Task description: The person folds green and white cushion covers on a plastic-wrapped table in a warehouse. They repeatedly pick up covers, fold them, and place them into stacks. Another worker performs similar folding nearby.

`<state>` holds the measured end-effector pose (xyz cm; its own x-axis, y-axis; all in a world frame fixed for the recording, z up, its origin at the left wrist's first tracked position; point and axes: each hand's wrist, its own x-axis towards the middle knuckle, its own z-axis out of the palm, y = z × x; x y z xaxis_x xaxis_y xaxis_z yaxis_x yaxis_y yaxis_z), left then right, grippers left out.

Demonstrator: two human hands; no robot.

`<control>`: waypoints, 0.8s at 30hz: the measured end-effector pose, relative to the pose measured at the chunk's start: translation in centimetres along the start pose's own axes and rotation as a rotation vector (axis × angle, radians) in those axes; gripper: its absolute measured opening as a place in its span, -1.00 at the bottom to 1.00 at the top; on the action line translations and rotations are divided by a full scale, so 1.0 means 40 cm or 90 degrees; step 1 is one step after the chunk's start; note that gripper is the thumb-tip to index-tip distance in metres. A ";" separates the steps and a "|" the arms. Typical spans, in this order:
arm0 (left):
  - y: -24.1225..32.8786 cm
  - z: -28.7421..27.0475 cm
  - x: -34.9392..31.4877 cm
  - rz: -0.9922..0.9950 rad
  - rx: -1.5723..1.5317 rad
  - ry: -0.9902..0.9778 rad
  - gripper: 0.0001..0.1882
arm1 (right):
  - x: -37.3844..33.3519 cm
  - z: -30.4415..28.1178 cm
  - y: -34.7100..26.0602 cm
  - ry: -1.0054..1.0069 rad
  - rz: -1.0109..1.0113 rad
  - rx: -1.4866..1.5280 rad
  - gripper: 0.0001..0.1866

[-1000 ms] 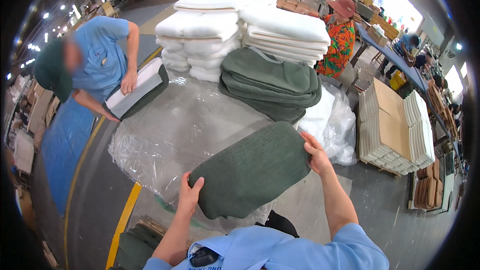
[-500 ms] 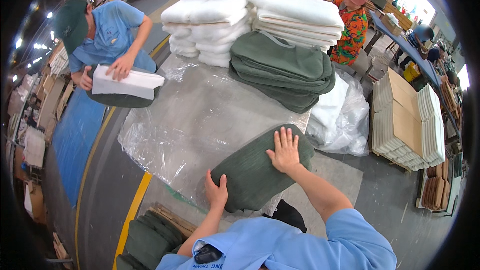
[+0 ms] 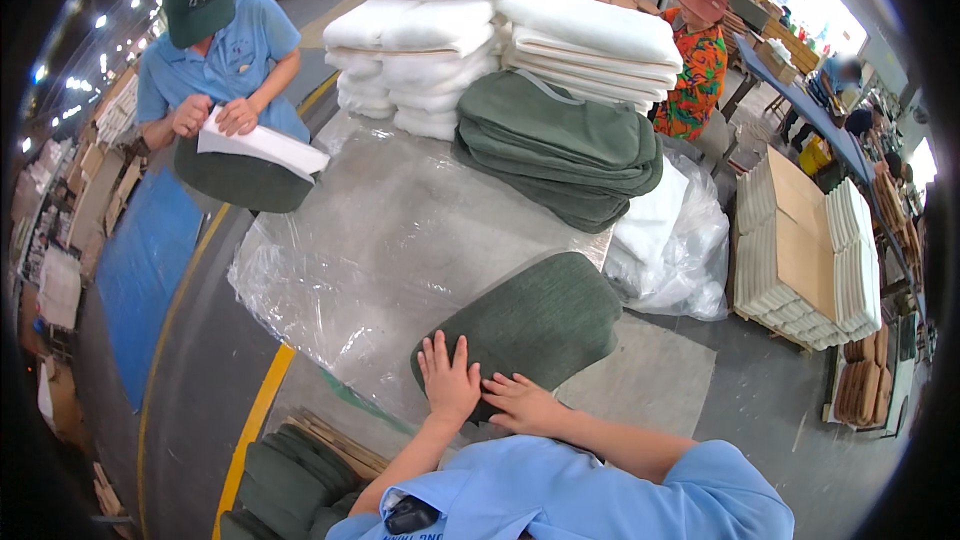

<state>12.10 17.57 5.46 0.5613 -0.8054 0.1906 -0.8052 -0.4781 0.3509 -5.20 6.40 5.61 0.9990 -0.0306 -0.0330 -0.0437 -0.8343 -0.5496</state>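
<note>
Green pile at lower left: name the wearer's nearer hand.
Left. The left hand lies on the green cushion, forward and right of the green pile; the right hand sits farther right, at the cushion's edge.

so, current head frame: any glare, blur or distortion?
Head view: streaky glare on the clear plastic sheeting, blown-out bright opening upper right; fisheye bows the long blue table and blackens the corners; left hand, right hand and dark green fabric piece look reasonably sharp.

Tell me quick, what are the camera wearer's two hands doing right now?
Left hand: open, laid on top of the dark green cushion.
Right hand: open, fingers extended over the cushion's near edge.
</note>
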 end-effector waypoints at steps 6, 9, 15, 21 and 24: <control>0.113 0.040 -0.071 0.139 -0.092 -0.119 -0.46 | 0.012 -0.269 0.286 0.406 0.259 -0.095 -0.66; 0.146 0.086 -0.133 0.196 -0.315 -0.111 -0.54 | 0.044 -0.314 0.417 0.339 0.543 -0.012 -0.41; 0.027 -0.026 -0.082 -0.398 -0.127 0.324 -0.63 | 0.102 -0.340 0.539 0.166 0.613 0.154 -0.16; -0.016 -0.015 -0.011 -0.734 -0.579 0.314 -0.47 | 0.117 -0.361 0.578 0.285 0.496 0.346 -0.29; 0.068 -0.082 -0.020 -0.578 -0.545 0.421 -0.51 | 0.090 -0.410 0.585 0.438 0.369 0.559 -0.42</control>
<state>10.08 18.07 9.29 0.9916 0.0886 -0.0947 0.1098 -0.1841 0.9768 -2.45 -22.26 6.32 0.6177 -0.7700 -0.1598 -0.2061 0.0375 -0.9778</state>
